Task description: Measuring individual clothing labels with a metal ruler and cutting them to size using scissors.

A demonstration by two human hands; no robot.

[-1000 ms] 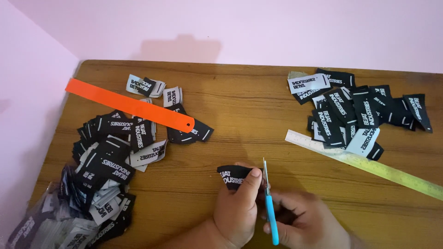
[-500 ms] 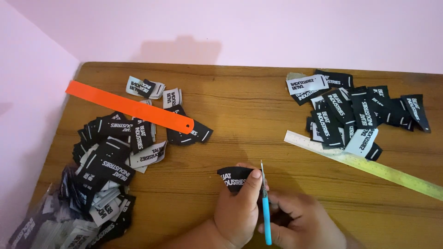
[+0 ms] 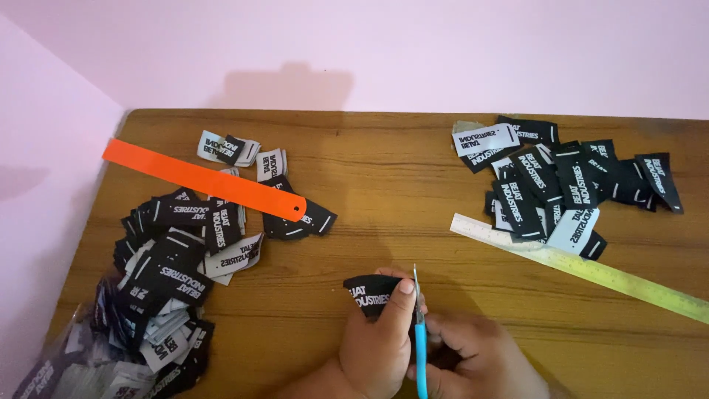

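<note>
A black label with white lettering sits pinched in the left hand, its thumb pressed across the label's right end while the rest of it fans out to the left, just above the counter. Right beside that thumb stands a pair of scissors with a blue handle, the thin metal blades pointing up and away from the person, touching or nearly touching the label's right edge; whether the blades are parted cannot be told. The right hand is closed around the blue handle, fingers curled in against the left hand.

Up and to the right of the hands, a long pale ruler lies slanted across the wood, its upper end under a heap of black and grey labels, well apart from the hands. Up and to the left, an orange strip lies slanted over a few loose labels. Far left of the hands, a larger pile of labels spills out of a clear plastic bag at the counter's near corner. A pink wall rises behind the counter.
</note>
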